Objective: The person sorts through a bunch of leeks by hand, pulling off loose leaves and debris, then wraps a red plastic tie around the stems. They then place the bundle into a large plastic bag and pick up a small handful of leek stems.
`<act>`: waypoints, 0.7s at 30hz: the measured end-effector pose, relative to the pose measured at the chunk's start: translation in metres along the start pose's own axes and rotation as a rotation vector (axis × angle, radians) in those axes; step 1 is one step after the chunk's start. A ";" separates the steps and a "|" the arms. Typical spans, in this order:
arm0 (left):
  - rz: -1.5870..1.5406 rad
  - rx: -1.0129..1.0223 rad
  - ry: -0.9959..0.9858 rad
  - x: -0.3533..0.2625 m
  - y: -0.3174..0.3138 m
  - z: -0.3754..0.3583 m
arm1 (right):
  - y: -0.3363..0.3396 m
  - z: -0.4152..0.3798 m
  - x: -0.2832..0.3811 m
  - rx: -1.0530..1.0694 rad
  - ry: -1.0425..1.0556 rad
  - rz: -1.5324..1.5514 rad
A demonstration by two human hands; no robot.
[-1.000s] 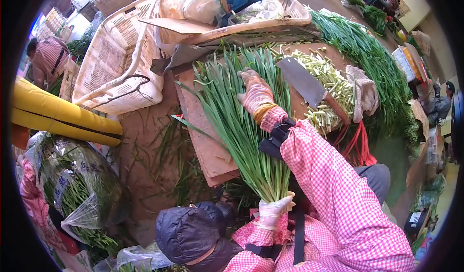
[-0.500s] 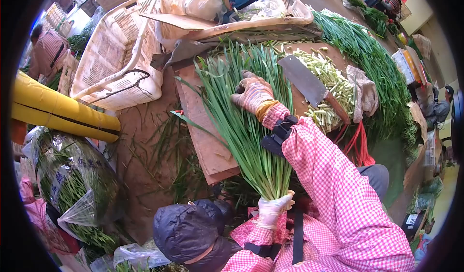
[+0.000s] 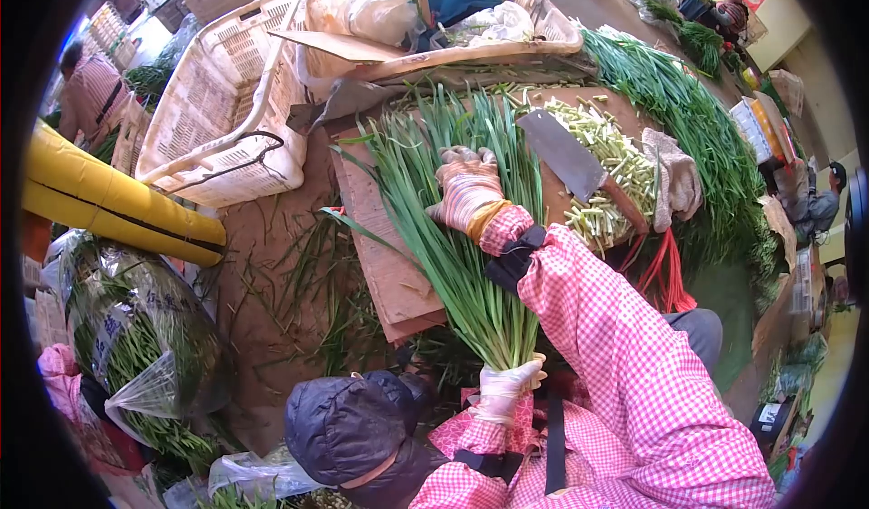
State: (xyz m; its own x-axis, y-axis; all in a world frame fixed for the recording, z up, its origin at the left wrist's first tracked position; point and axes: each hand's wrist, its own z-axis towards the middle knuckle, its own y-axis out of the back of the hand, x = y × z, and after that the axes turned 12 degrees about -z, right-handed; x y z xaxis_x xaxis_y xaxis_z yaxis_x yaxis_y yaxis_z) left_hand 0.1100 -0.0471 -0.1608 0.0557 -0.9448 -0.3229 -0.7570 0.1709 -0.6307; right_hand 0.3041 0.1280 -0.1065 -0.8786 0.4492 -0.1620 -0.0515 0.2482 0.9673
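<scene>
My left hand (image 3: 509,390), in a pale thin glove, is closed around the pale stem ends of a bunch of garlic chives (image 3: 489,305). The long flat leaves fan out away from me over a wooden board (image 3: 385,278). My right hand (image 3: 471,188), in a striped glove with brownish fingertips, lies on the upper leaves, its fingers curled down into them. Right of the bunch, a cleaver (image 3: 566,156) with a wooden handle rests on a heap of cut stem pieces (image 3: 611,129). A greyish cloth (image 3: 672,174) lies beside that heap.
Behind the board stand two white plastic crates (image 3: 217,102), one holding bags. More long green leaves (image 3: 688,129) are piled on the right, near red strings (image 3: 667,274). At left are a yellow padded roll (image 3: 118,201) and a plastic bag of greens (image 3: 136,328). Other people are in the background.
My right hand has shifted slightly down and left over the leaves, and its fingers look more curled. My left hand keeps its grip on the stem ends. The view has shifted a little.
</scene>
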 end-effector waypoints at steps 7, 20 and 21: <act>0.004 0.018 0.014 0.000 0.002 0.001 | -0.033 0.017 -0.010 -0.030 -0.026 0.336; -0.022 0.042 0.070 -0.008 0.000 -0.005 | 0.023 -0.073 -0.024 -0.160 0.065 1.787; -0.046 0.037 0.058 -0.008 -0.001 -0.005 | 0.035 -0.084 -0.029 -0.055 0.064 1.805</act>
State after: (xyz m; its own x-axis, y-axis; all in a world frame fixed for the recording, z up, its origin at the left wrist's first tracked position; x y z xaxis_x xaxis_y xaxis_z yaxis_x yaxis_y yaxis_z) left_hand 0.1073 -0.0414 -0.1536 0.0510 -0.9662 -0.2526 -0.7302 0.1365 -0.6695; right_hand 0.2880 0.0518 -0.0513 0.1208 0.0744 0.9899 0.8730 -0.4826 -0.0702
